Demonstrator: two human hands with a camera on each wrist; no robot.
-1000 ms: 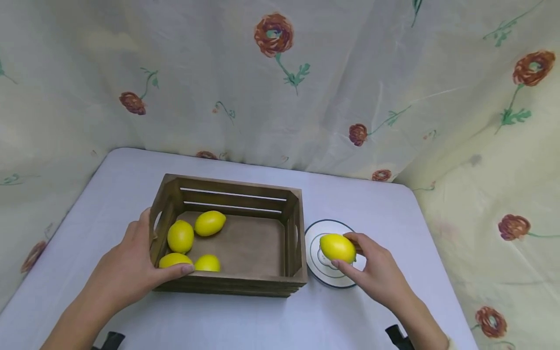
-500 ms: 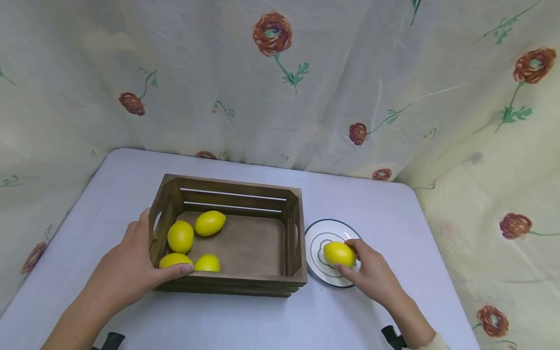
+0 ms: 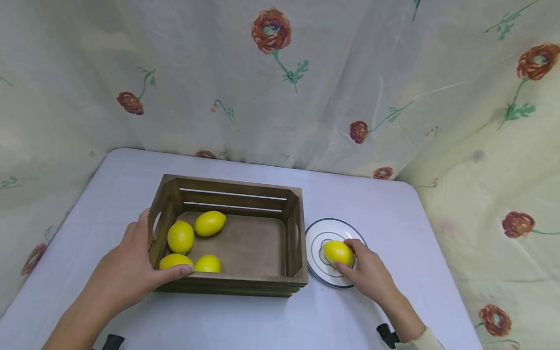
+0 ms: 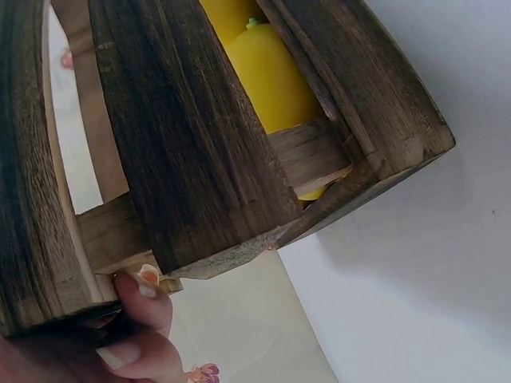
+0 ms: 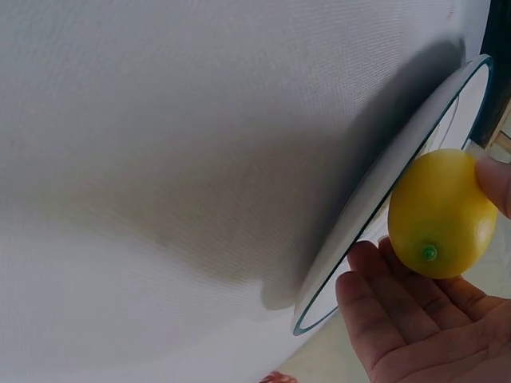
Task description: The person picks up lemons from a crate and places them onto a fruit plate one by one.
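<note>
Resting on the white, dark-rimmed round plate (image 3: 316, 232), a yellow oval lemon (image 3: 337, 253) is pinched by the right hand (image 3: 366, 273) — fingers (image 5: 375, 283) curled. The dark slatted wooden crate (image 3: 245, 233) is gripped by the left hand (image 3: 124, 274).

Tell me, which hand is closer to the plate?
The right hand. It reaches over the plate, holding a lemon on it. The left hand is far off, gripping the other end of the wooden crate that stands between them.
</note>
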